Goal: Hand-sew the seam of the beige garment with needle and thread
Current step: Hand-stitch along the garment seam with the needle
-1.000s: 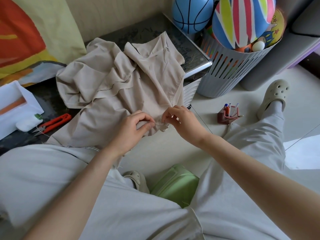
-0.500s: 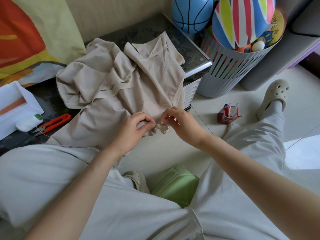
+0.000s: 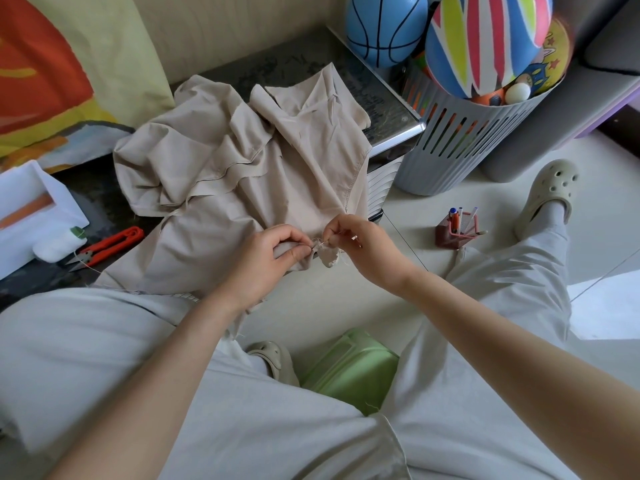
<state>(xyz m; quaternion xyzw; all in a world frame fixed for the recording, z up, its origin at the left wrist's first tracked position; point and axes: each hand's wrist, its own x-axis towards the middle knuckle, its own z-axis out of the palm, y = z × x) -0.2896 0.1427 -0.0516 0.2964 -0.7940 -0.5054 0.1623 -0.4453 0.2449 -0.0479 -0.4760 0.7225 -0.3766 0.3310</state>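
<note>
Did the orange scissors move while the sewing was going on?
No. The orange scissors lie in the same spot as before, with their tips still pointing at the white box just to their left.

A pale tiled floor (image 3: 346, 306) catches daylight at right; a dark tabletop (image 3: 287, 64) meets a cream wall (image 3: 225, 26).

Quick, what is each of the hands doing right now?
Left hand: closed, pinching the beige garment at its edge.
Right hand: closed, pinching the needle.
</note>
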